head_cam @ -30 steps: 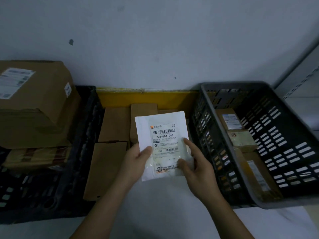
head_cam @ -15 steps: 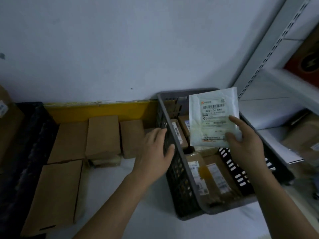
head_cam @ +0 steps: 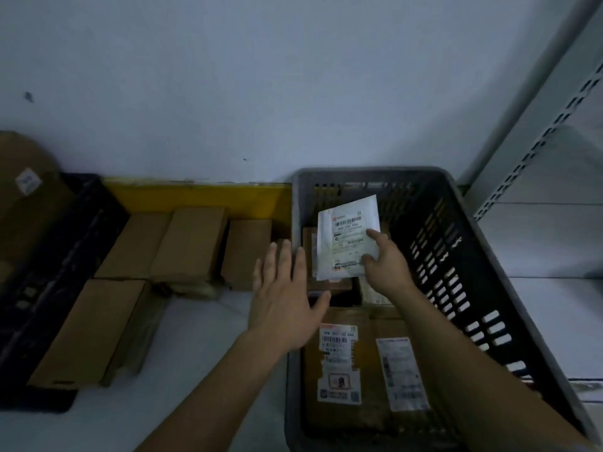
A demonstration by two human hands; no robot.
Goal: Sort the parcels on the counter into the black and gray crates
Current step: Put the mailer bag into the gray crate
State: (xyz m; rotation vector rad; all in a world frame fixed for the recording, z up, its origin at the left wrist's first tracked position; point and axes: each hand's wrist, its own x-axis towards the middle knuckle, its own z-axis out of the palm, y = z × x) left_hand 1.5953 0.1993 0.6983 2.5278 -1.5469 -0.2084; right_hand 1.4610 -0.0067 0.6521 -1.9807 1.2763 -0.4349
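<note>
**White mailer held inside the gray crate**

A person's right hand [head_cam: 385,265] pinches a flat white plastic mailer [head_cam: 347,238] by its right edge, thumb on its printed face over the barcode label, fingers curled behind. The mailer is tilted and sits within the walls of the gray crate [head_cam: 489,256], a slotted plastic bin, above brown cardboard parcels [head_cam: 355,363] with white shipping labels lying on its floor. The left hand [head_cam: 287,295] is flat with fingers straight and slightly spread, holding nothing, over the crate's left rim. On the pale counter [head_cam: 202,347] to the left lie plain rectangular cardboard boxes [head_cam: 189,243] in rows, beside the black crate [head_cam: 55,256] at the left edge. A yellow strip [head_cam: 195,195] runs along the wall behind them.
</note>
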